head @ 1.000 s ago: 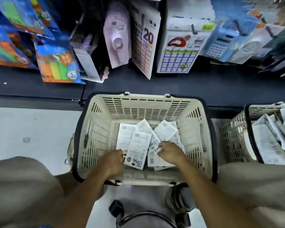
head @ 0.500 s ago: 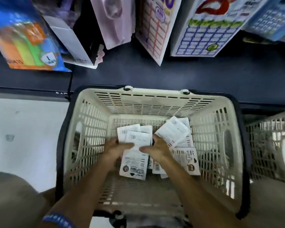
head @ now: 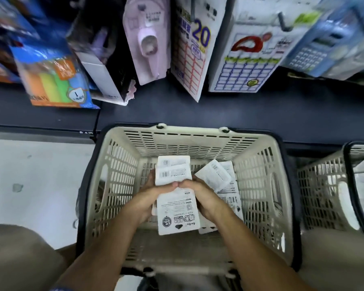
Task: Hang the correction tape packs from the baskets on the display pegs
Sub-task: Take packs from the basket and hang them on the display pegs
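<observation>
Correction tape packs [head: 174, 194] that lay fanned loose across the basket floor a second ago are now drawn into a squared stack between your two hands, printed backs up, held low inside the cream basket [head: 261, 164]; half a second ago you had only a couple pinched together. That suggests the collecting step is nearly done and the lift toward the pegs comes next, though no pack is hung yet. Your fingers [head: 168, 186] curl over the stack's middle from both sides, the tips of the two hands meeting on top of it, so both are closed around the packs rather than spread. Your left hand [head: 149, 196] cups the stack's left edge, your right hand [head: 200, 196] its right edge, wrists close and forearms running back toward you in a narrow V. A few more packs [head: 219, 175] lie loose just to the right, against the basket floor. A second basket [head: 324, 185] stands further right, and the display's hanging goods, such as the label sheets [head: 194, 49], fill the space above.
</observation>
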